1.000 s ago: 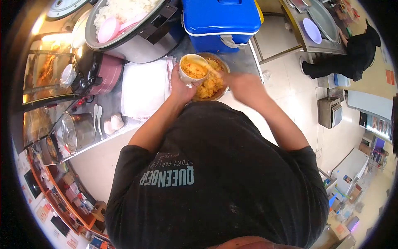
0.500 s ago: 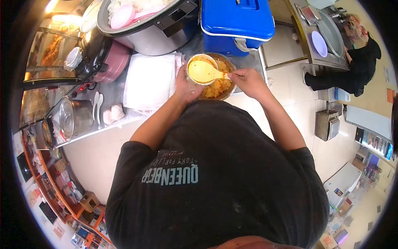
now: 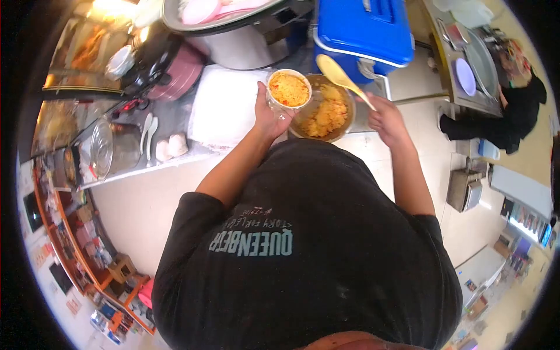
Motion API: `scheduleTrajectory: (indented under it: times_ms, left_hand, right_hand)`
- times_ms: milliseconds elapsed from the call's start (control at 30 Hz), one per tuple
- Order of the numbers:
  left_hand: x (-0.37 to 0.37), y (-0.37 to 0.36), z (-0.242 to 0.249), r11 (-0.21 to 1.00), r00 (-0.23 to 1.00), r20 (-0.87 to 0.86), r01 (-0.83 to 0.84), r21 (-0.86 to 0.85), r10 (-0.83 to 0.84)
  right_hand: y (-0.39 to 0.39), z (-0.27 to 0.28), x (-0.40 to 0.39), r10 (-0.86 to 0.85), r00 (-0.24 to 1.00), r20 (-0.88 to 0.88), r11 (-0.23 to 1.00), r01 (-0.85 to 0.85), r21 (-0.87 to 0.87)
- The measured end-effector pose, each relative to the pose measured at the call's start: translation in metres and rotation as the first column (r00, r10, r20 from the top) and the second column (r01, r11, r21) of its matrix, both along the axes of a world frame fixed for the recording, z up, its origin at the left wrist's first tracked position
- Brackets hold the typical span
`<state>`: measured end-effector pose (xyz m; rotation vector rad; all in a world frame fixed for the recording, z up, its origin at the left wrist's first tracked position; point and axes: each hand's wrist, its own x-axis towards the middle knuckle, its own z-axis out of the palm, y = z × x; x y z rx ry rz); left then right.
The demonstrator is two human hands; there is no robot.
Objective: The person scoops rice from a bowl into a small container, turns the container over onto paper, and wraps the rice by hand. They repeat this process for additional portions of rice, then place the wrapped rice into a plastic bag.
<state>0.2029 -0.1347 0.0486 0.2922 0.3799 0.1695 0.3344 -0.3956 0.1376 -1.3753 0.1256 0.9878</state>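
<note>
My left hand (image 3: 272, 116) is wrapped round a round white cup (image 3: 310, 93) filled with orange-yellow rice (image 3: 290, 89). Just right of the cup, a metal bowl (image 3: 349, 119) on the counter holds more of this rice, clumped together. Its left rim is partly behind the cup and my hand. My right hand (image 3: 386, 121) grips the handle of a yellow rice paddle (image 3: 335, 72), whose blade is raised above the bowl's far edge. No rice shows clearly on the blade.
Behind the bowl stand a blue cooler box (image 3: 364, 38) and a large rice cooker (image 3: 239, 46). White sheets (image 3: 224, 108) lie left of my left hand. Further left are two white spoons (image 3: 149, 131) and a lidded pot (image 3: 108, 149). A person in black (image 3: 519, 111) stands far right.
The paddle has lifted off the cup and swung right, with my right hand moving right. The rice in the cup is now uncovered. My left hand keeps hold of the cup.
</note>
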Motion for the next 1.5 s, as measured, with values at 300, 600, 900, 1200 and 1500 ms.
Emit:
scheduleTrajectory:
  times_ms: [300,600,900,1200,1500]
  left_hand:
    - [-0.082,0.137,-0.039,0.94,0.967,-0.15,-0.152,0.307,0.206]
    - [-0.072,0.176,-0.056,-0.621,0.847,-0.478,0.508,0.597,0.234]
    - [-0.077,0.208,-0.048,-0.645,0.817,-0.574,0.467,0.605,0.054]
    - [-0.071,0.161,-0.041,-0.531,0.706,-0.572,0.701,0.476,0.419]
    - [-0.09,0.183,-0.031,-0.61,0.74,-0.619,0.624,0.487,0.262]
  right_hand:
    - [-0.043,-0.052,-0.052,-0.086,0.996,-0.005,0.98,0.083,-0.183]
    - [-0.011,-0.038,-0.083,-0.101,0.991,0.086,0.962,0.12,-0.246]
    - [-0.008,-0.046,-0.107,-0.142,0.983,0.114,0.948,0.168,-0.272]
    - [-0.001,-0.059,-0.095,-0.117,0.986,0.118,0.953,0.145,-0.264]
    - [-0.004,-0.069,-0.064,-0.012,0.99,0.138,0.965,0.048,-0.257]
